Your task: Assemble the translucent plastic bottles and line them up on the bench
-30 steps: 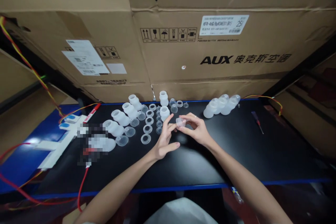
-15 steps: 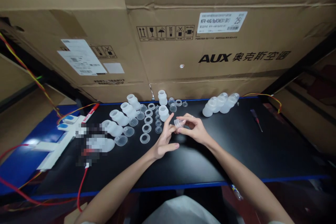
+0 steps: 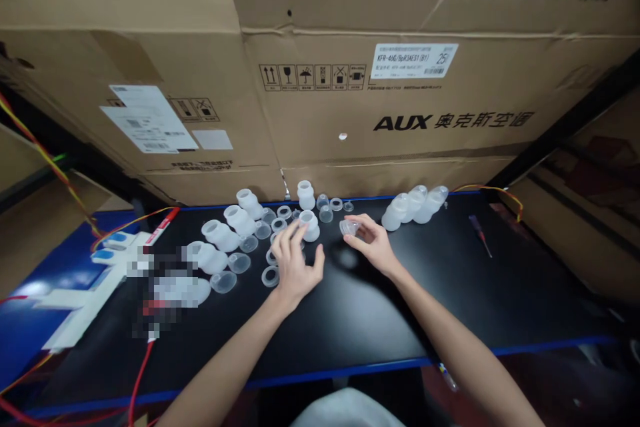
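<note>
The right hand [image 3: 374,247] is gripping a clear cap [image 3: 347,227]; at its nine o'clock, the left hand [image 3: 295,273] is hovering, fingers parted, near a bottle [image 3: 312,231].

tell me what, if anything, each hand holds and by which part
The right hand holds a translucent bottle-top piece by its sides. The left hand is open, with nothing visible in it.

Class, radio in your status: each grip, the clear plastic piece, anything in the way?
Right grip holding the clear plastic piece. Left grip open, partly hiding the rings. White bottle crowding the left grip, contact unclear.
</note>
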Demonstrator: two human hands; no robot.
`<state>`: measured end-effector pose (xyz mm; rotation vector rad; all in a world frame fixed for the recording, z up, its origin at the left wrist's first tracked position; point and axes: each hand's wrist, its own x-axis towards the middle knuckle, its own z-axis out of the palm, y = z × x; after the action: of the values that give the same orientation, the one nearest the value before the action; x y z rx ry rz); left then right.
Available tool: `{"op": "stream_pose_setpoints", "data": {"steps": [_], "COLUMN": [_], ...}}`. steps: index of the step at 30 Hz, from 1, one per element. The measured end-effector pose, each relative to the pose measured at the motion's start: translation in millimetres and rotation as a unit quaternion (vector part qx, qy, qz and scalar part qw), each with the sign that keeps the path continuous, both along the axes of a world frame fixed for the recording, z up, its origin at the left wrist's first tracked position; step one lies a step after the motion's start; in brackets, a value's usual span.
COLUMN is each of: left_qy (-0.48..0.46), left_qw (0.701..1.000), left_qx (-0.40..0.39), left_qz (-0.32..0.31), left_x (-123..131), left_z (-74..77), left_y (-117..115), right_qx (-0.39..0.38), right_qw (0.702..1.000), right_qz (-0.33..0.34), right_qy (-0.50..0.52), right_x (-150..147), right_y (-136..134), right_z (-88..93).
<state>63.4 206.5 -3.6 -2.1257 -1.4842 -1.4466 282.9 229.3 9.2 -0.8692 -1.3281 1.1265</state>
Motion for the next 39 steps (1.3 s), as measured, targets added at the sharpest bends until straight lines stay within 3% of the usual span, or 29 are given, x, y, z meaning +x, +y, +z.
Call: {"op": "stream_pose_setpoints", "data": {"steps": [3, 9, 16, 20, 23, 25, 27, 31, 32, 34, 36, 37, 39], "left_qy": [0.024, 0.051, 0.075, -0.008, -0.098, -0.169, -0.259, -0.452, -0.486, -0.532, -0.552, -0.552, -0.535], "left_qw": [0.997, 0.996, 0.983, 0.976, 0.952, 0.925, 0.865, 0.636, 0.589, 0.529, 0.512, 0.521, 0.569], "left_qx": [-0.047, -0.075, -0.042, -0.036, -0.079, -0.145, -0.270, -0.496, -0.518, -0.539, -0.540, -0.532, -0.500], "left_qz": [0.059, 0.014, -0.162, -0.216, -0.280, -0.309, -0.334, -0.381, -0.385, -0.382, -0.377, -0.375, -0.375], "left_x": [-8, -10, -5, -8, -14, -17, -18, -10, -7, -2, 1, 2, 3], "left_z": [2.1, -17.5, -6.9, -0.5, 3.6, 8.0, 12.4, 14.2, 13.2, 11.2, 10.8, 11.4, 13.9], "left_y": [13, 27, 13, 5, 3, 3, 5, 6, 6, 3, 0, -2, -6], "right_qx": [0.005, 0.040, 0.048, 0.055, 0.060, 0.065, 0.073, 0.092, 0.098, 0.107, 0.108, 0.104, 0.087], "right_qw": [1.000, 0.998, 0.997, 0.996, 0.992, 0.988, 0.984, 0.977, 0.975, 0.974, 0.974, 0.976, 0.982], "right_qz": [-0.008, -0.003, -0.004, 0.015, 0.055, 0.085, 0.112, 0.159, 0.166, 0.175, 0.164, 0.145, 0.086], "right_qy": [-0.016, -0.056, -0.063, -0.069, -0.097, -0.111, -0.117, -0.111, -0.106, -0.100, -0.110, -0.121, -0.147], "right_x": [0, -3, -6, -4, 2, 7, 10, 11, 11, 10, 8, 8, 6], "right_y": [2, -5, -9, -13, -14, -14, -14, -17, -18, -21, -24, -24, -24], "right_z": [-3.0, -4.4, -2.2, 4.3, 12.5, 17.9, 22.1, 29.1, 31.2, 35.4, 38.4, 38.7, 36.4]}}
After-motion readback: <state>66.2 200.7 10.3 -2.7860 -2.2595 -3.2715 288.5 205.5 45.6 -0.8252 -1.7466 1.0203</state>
